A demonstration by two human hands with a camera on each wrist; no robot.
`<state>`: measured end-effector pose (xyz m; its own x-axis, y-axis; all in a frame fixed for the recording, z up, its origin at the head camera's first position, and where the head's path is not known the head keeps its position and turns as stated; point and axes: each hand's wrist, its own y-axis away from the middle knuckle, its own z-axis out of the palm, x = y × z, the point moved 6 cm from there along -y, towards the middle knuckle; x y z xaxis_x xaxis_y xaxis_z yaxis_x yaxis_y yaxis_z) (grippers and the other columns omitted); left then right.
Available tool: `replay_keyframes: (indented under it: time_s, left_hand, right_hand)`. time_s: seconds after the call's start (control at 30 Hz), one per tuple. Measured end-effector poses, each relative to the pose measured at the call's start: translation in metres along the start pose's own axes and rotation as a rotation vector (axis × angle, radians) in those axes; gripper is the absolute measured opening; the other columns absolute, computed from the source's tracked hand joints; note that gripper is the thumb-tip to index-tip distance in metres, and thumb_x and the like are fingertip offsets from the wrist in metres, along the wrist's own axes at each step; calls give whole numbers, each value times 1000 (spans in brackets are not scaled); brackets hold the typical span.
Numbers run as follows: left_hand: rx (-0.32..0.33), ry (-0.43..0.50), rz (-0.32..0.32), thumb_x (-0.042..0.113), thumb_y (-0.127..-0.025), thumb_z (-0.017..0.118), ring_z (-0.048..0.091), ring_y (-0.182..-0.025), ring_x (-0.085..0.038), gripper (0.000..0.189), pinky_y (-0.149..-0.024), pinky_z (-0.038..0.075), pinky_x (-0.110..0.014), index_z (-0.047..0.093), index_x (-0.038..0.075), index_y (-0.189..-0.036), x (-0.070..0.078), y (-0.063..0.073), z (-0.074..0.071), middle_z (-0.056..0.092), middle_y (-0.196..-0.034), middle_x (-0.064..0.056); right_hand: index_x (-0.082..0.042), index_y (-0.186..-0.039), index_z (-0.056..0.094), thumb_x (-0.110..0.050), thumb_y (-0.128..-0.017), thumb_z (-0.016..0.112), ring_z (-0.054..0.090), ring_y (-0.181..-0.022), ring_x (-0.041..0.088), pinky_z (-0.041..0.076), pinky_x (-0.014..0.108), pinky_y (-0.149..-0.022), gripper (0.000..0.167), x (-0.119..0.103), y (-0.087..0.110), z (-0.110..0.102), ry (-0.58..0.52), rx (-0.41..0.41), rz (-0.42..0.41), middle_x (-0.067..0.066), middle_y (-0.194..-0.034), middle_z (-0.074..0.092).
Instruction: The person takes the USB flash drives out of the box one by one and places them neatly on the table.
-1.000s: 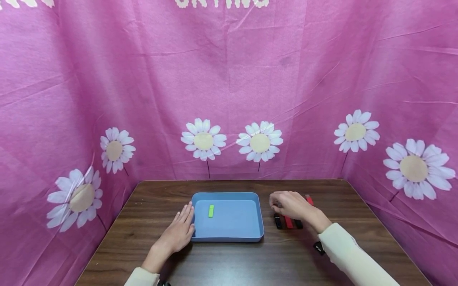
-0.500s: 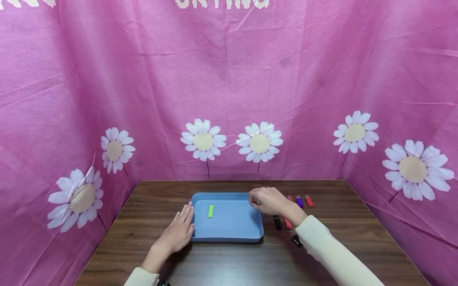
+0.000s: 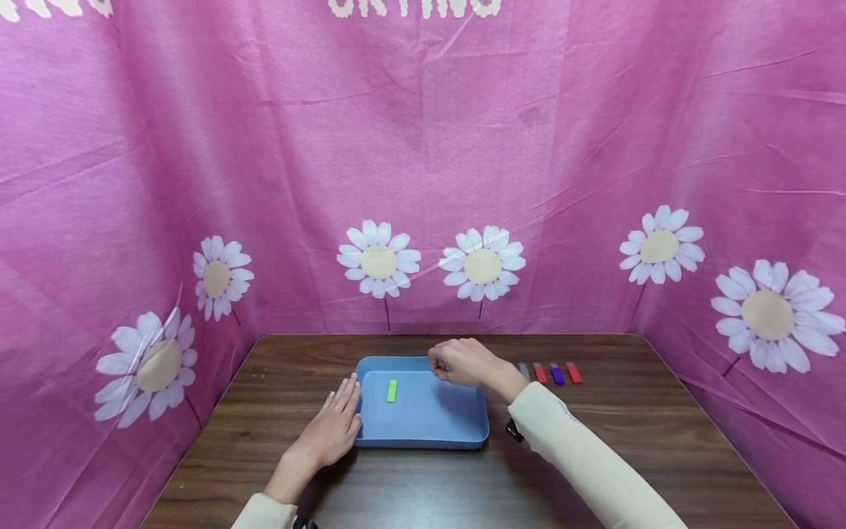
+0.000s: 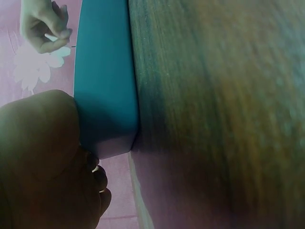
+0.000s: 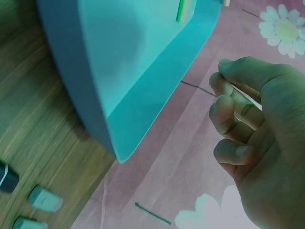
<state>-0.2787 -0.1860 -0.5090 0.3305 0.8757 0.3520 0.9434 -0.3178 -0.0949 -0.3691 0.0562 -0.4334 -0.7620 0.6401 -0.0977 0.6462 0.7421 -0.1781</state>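
A light blue tray (image 3: 423, 443) lies on the table with a small lime green stick (image 3: 392, 391) inside, left of its middle. My left hand (image 3: 330, 430) rests flat against the tray's left wall with straight fingers. Over the tray's back right part is my right hand (image 3: 463, 361), its fingers curled and the thumb close to the index finger. In the right wrist view, that hand's fingertips (image 5: 220, 85) show no object clearly, and I cannot tell whether something small is hidden between them.
Right of the tray lies a row of small sticks with clear-looking ends: grey (image 3: 524, 372), red (image 3: 540, 374), purple (image 3: 558, 375) and another red (image 3: 574, 375). A black stick (image 5: 8, 179) shows in the right wrist view. Pink cloth (image 3: 423, 162) with daisies stands behind the table (image 3: 410, 485).
My right hand has moved left from the small sticks to over the tray, uncovering the back row of sticks. The left hand and the lime green stick stay in place.
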Motion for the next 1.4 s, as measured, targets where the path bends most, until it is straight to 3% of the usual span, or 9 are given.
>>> replay_keyframes:
  time_s: [0.57,0.9,1.17,1.4]
  left_hand:
    - [3,-25,3,16,-111,49,26,-162,-43,58,-131,27,-60,35,-11,-161,-1,-2,2,25,-175,-25]
    - [-9,-36,-14,17,-111,47,24,-163,-42,59,-132,25,-60,32,-10,-162,-1,-4,1,23,-175,-24]
    - [-27,-35,-16,18,-112,47,23,-164,-41,60,-132,25,-60,32,-10,-162,-3,-4,3,22,-176,-24]
    - [-24,-38,-16,18,-112,47,24,-163,-42,60,-132,25,-60,32,-10,-162,-3,-5,3,23,-175,-25]
  right_hand:
    - [-26,-87,73,-15,-96,75,52,-71,0,45,20,-61,14,-15,-33,25,-24,-50,-20,-16,-82,67]
    - [-22,-100,77,-17,-97,75,56,-75,4,50,21,-67,6,-19,-53,43,-57,-128,42,-11,-88,70]
    - [-20,-115,79,-26,-96,80,67,-89,6,59,24,-78,19,-32,-62,57,-13,-191,50,-6,-108,76]
    - [-22,-131,74,-45,-97,78,63,-95,8,58,31,-90,42,-38,-67,69,50,-307,127,-5,-125,70]
